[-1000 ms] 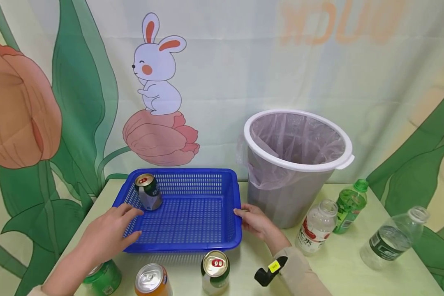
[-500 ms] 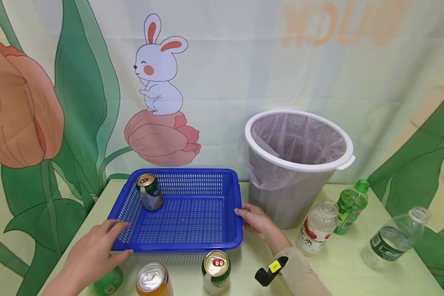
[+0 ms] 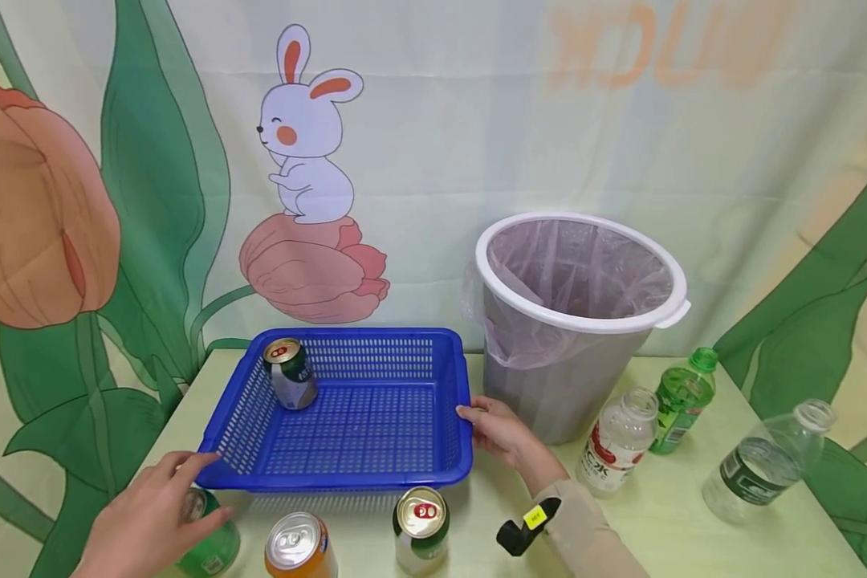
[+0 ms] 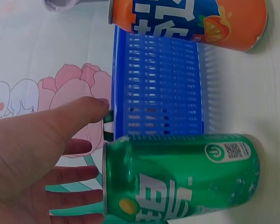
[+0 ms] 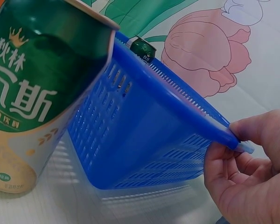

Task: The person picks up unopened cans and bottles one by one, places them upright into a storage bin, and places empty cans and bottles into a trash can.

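Observation:
The blue plastic basket (image 3: 354, 482) stands on the table, with a dark green and silver can (image 3: 292, 379) upright inside at its back left. My right hand (image 3: 504, 437) pinches the basket's right rim between thumb and fingers, plain in the right wrist view. At the front left, my left hand (image 3: 140, 518) is over a green can (image 3: 215, 547), thumb and fingers spread apart. In the left wrist view its fingertips lie right at the can's top rim. An orange can (image 3: 299, 554) and a green and beige can (image 3: 422, 531) stand in front of the basket.
A grey bin (image 3: 556, 385) with a white rim and clear liner stands right of the basket. Farther right are a clear bottle with a red and white label (image 3: 614, 449), a green bottle (image 3: 682, 401) and a clear, dark-labelled bottle (image 3: 762, 470). A printed curtain (image 3: 433, 160) hangs behind.
My left hand has moved left and toward me, from the basket's left side to above the green can. My right hand still holds the rim, and the basket has stayed in place.

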Available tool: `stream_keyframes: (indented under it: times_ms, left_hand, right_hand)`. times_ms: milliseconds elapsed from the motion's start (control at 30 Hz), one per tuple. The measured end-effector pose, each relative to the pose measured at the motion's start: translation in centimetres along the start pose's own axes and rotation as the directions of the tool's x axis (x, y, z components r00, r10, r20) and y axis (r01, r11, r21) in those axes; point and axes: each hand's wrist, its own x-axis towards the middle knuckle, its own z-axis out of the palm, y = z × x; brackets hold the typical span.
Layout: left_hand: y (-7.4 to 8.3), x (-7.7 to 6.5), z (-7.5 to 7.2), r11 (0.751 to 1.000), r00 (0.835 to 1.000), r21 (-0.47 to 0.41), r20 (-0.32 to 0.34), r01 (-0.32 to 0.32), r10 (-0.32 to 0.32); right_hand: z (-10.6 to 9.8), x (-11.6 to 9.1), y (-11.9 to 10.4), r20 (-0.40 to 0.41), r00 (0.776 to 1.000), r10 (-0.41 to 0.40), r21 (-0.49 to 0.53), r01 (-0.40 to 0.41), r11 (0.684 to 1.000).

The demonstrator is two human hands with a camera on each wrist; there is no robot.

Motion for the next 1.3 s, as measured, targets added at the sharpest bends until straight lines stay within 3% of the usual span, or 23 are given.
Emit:
stream_keyframes:
  times_ms: [600,833,1100,1233,1300]
  left_hand:
    - [-1.6,0.0,1.4,0.994,0.988,-0.029,0.120,0.105,-0.101]
    - [-2.1,-0.4,1.8,0.994,0.992,-0.064,0.104,0.084,-0.077]
    - [-2.3,-0.3,2.9,0.988,0.977,-0.079,0.175,0.134,-0.119]
    - [-2.1,0.0,2.9,0.982,0.964,-0.069,0.215,0.173,-0.154]
    - [-2.0,0.0,2.9,0.983,0.965,-0.069,0.211,0.171,-0.153]
  right_hand:
    - [0.1,0.0,-0.1,0.020,1.000,-0.001,0.026,0.001,1.000]
    - [0.1,-0.1,0.0,0.023,1.000,-0.003,0.024,0.002,1.000]
    - [0.1,0.0,0.0,0.015,1.000,0.002,0.021,-0.003,1.000]
    - [0.1,0.0,0.0,0.021,1.000,-0.001,0.020,0.001,1.000]
    - [0.0,0.0,0.0,0.020,1.000,0.001,0.019,-0.002,1.000]
